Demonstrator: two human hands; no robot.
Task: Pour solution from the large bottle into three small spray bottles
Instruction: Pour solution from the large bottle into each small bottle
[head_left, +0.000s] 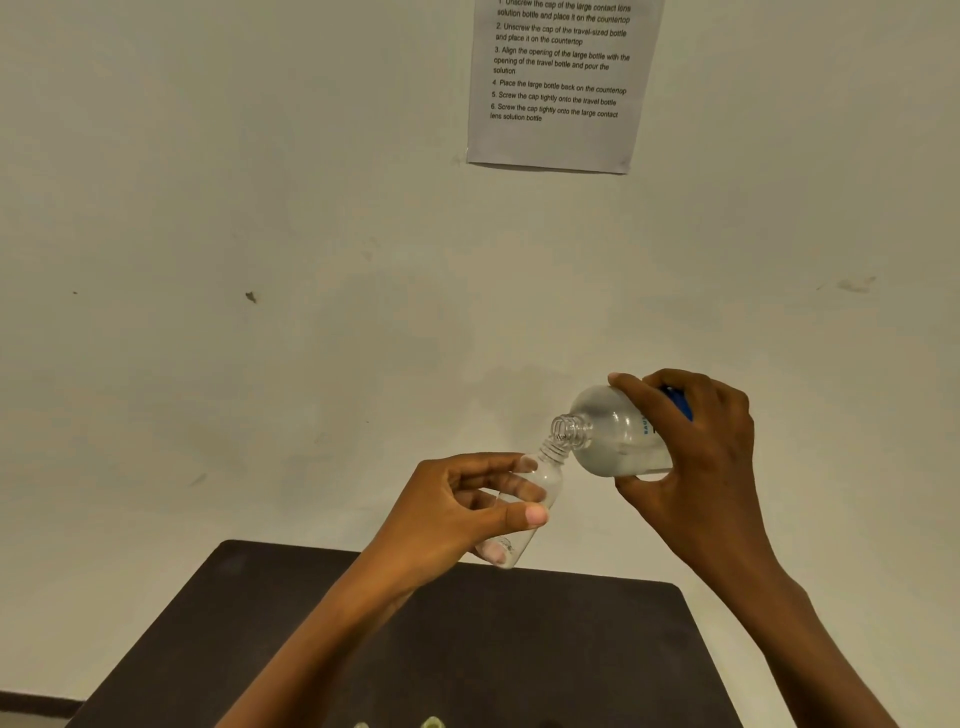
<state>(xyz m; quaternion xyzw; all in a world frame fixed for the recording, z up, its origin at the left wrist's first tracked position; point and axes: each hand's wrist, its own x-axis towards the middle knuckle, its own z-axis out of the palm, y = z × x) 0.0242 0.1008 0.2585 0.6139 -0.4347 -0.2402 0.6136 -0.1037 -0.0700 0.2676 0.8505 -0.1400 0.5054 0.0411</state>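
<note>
One wide-angle camera on my head faces forward and slightly down at the wall (260, 208). My left hand (462, 504) and right hand (701, 457) are close, below centre, the dark surface (571, 654) along the bottom edge, a printed sheet (556, 140) at the top

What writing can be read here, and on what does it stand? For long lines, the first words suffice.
Paper sheet on the wall, six steps:
"1. Unscrew the cap of the large..."
"2. Unscrew the cap of the travel-sized..."
"3. Align the opening..."
"4. Place the large bottle..."
"5. Screw the cap tightly onto the travel bottle"
"6. Screw the cap tightly..."
Large bottle: blue letters, too small to read.
</note>
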